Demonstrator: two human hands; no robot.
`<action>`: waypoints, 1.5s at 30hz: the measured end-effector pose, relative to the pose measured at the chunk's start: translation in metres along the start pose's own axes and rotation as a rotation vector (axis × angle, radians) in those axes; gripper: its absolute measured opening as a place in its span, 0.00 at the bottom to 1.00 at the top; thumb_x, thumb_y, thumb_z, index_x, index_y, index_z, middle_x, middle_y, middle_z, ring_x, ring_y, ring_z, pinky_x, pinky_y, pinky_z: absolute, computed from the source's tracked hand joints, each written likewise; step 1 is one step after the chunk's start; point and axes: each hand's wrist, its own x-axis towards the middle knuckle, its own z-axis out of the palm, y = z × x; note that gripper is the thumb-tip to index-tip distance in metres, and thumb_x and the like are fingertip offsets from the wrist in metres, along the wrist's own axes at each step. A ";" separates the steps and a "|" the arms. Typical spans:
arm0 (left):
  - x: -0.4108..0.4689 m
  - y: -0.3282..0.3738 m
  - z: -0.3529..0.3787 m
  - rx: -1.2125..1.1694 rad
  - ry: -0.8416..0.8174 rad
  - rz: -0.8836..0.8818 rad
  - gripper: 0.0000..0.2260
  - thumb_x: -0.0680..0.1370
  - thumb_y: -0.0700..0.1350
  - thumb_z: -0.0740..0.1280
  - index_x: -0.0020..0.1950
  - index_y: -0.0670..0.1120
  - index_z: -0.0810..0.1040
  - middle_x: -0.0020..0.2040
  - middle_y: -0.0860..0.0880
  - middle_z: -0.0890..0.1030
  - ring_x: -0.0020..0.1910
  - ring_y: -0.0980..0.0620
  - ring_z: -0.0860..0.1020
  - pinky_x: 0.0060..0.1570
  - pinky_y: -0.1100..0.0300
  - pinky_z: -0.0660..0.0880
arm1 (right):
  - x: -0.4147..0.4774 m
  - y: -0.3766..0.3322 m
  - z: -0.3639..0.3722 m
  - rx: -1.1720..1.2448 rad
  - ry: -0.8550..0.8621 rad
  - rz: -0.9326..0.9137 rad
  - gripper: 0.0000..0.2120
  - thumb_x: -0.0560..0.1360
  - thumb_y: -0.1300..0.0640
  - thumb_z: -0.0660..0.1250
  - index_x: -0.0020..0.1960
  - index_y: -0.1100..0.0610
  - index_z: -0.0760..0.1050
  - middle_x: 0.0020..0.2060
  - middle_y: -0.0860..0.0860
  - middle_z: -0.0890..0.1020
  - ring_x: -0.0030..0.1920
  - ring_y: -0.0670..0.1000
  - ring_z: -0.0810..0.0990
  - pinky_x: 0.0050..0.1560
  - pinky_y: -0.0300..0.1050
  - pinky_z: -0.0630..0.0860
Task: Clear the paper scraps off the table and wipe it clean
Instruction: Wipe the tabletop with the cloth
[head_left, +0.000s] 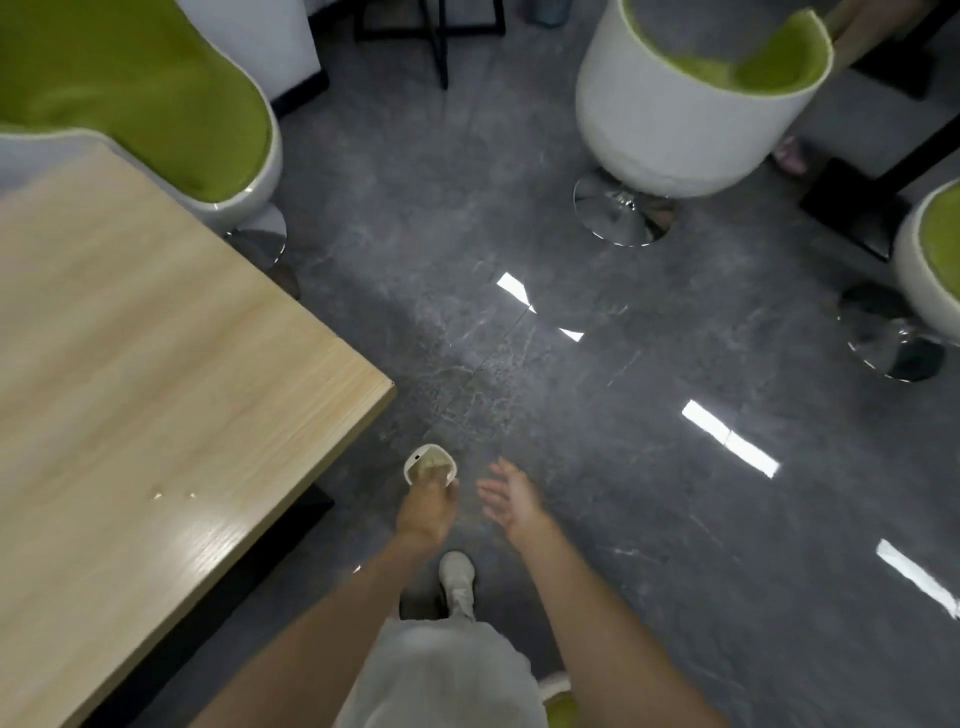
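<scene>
The light wooden table (156, 338) fills the left side. Two tiny pale specks (174, 496) lie on it near its front edge; I cannot tell if they are paper. My left hand (428, 512) hangs past the table's corner, over the floor, and its fingers grip a small white-rimmed, beige object (430, 462) that is too blurred to name. My right hand (511, 501) is just to its right, over the floor, with its fingers spread and nothing in it.
White tub chairs with green cushions stand at the far left (156, 93), the upper right (691, 104) and the right edge (935, 249), on chrome bases. The glossy dark grey floor (571, 415) lies between them. My own leg and shoe (457, 582) are below.
</scene>
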 end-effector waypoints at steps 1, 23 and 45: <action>-0.016 0.010 -0.016 0.124 0.026 0.088 0.19 0.83 0.44 0.55 0.73 0.40 0.65 0.72 0.40 0.66 0.70 0.43 0.66 0.66 0.57 0.63 | -0.018 -0.005 0.001 -0.178 0.039 -0.065 0.10 0.81 0.53 0.57 0.57 0.57 0.72 0.46 0.54 0.76 0.46 0.51 0.75 0.39 0.42 0.69; -0.283 -0.187 -0.220 0.332 0.522 -0.438 0.24 0.84 0.50 0.52 0.78 0.46 0.50 0.78 0.42 0.41 0.77 0.44 0.42 0.74 0.47 0.45 | -0.201 0.076 0.246 -1.934 -0.459 -0.964 0.28 0.78 0.57 0.57 0.76 0.55 0.52 0.74 0.55 0.56 0.72 0.58 0.57 0.66 0.51 0.65; -0.544 -0.425 -0.166 -0.116 0.755 -0.948 0.28 0.83 0.52 0.51 0.78 0.47 0.41 0.78 0.43 0.45 0.77 0.44 0.47 0.74 0.47 0.48 | -0.330 0.413 0.424 -2.263 -1.151 -1.141 0.30 0.77 0.56 0.59 0.76 0.54 0.52 0.76 0.55 0.47 0.75 0.58 0.50 0.67 0.51 0.62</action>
